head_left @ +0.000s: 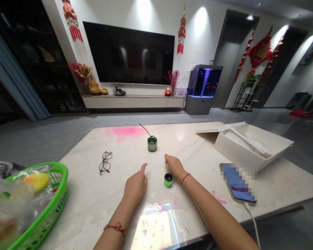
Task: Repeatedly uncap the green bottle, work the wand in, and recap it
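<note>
A dark green glass bottle [152, 145] with a label stands upright on the marble table, a thin dark stick [145, 130] leaning out of its neck. On the near side of it rests my left hand [136, 184], one finger stretched forward and the others partly bent; a faint thin line shows beside it. My right hand [175, 166] lies low over the table with its fingers curled together, and their inside is hidden. Close to that wrist sits a bright green cap [168, 180], its dark hollow facing up, not held by either hand.
Folded glasses [105, 162] lie to the left on the table [86, 194]. A green plastic basket [64, 173] with bagged items stands at the near left. To the right are an opened white box [240, 152] and a phone [237, 184] with a white cable [253, 218].
</note>
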A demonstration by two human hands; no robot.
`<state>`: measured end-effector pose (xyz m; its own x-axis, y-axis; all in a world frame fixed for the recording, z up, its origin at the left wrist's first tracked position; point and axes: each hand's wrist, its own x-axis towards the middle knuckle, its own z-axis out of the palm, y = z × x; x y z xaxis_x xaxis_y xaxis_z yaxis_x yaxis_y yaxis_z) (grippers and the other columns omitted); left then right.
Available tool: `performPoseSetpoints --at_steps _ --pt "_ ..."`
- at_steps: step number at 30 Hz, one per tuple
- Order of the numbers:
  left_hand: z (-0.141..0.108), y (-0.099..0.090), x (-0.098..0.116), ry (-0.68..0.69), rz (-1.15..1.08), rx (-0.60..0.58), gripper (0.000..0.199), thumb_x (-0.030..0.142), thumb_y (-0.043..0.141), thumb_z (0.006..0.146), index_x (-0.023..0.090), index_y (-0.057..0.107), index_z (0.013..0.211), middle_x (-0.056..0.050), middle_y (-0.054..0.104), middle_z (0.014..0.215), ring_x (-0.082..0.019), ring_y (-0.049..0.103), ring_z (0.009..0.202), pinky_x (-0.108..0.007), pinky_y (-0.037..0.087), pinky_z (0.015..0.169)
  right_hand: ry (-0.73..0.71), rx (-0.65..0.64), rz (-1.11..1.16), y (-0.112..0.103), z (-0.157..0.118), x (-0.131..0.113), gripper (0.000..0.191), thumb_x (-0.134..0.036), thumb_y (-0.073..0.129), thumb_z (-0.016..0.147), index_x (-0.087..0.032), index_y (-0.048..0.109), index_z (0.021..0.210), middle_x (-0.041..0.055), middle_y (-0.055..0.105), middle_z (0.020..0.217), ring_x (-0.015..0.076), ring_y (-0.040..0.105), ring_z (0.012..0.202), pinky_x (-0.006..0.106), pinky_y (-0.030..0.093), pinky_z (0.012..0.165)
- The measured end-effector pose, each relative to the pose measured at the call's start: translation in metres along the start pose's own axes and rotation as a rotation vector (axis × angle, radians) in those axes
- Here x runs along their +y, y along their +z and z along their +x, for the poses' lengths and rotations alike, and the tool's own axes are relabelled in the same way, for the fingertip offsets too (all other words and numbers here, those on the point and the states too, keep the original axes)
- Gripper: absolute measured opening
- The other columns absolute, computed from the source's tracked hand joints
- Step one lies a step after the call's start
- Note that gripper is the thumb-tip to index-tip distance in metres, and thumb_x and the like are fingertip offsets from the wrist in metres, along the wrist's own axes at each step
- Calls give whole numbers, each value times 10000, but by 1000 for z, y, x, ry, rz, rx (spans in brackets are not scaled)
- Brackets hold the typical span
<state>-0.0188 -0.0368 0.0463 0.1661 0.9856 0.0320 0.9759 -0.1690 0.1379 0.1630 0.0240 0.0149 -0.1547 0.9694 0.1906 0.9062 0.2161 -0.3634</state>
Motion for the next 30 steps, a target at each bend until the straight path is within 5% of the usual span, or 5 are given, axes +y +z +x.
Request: performPoseSetpoints --at_steps 4,12,16,20,30 --pt "1 2 -5 11 90 30 757 111 345 786 230 -90 1393 -41 654 775 -187 605 656 -249 317 531 -198 -62 -237 -22 -4 -12 519 -50 331 829 -253 299 1305 69 582 927 163 574 777 241 388 659" --pt "-3 2 -6 -21 88 -45 853 40 352 729 194 -185 1374 -75 663 817 -191 617 681 -243 353 551 -258 -93 -533 -35 -10 -8 754 -21 322 822 -329 -78 1382 38 576 840 172 598 689 244 399 568" --pt "-5 0 -10 2 55 -63 714 91 370 753 222 102 1402 -82 666 893 -207 621 766 -268 383 602 -238 -55 -471 -30 -7 -2 626 -86 346 851 -279 95 1392 48 607 871 177 604 727 247 384 580" --pt "-4 -2 -20 -53 -33 6 287 234 403 790 240 594 1004 -45 668 913 -197 604 846 -271 390 664 -147 -35 -341 -24 -1 -1 272 -277 354 894 -180 561 1042 76 633 915 178 595 812 244 373 635" --pt "-3 -1 -27 -93 -22 -53 189 228 388 759 200 570 803 -59 660 832 -206 606 760 -285 379 606 -31 1 -81 -18 49 -9 366 -363 319 909 -167 613 814 82 644 866 162 575 809 234 347 669"
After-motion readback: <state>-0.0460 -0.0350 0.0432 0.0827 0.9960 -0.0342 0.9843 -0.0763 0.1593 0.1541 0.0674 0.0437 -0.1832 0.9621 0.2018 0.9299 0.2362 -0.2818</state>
